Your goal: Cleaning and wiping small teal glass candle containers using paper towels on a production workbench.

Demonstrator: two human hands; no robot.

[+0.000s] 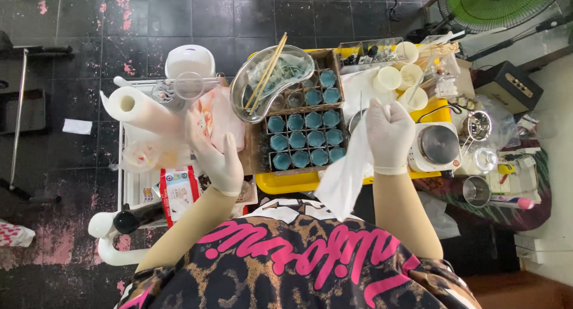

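Both my hands wear white gloves. My right hand is closed on a thin metal tool and a white paper tissue that hangs down from it, just right of a cardboard box holding several blue-topped jars. My left hand is raised with its fingers apart and holds nothing; it hovers over a white trolley, beside a paper towel roll. A kidney-shaped metal dish with wooden sticks rests on the box's far corner.
A yellow tray lies under the box. To the right are a small white hot plate, metal cups and white cups. A red-and-white packet lies on the trolley. A green fan stands far right.
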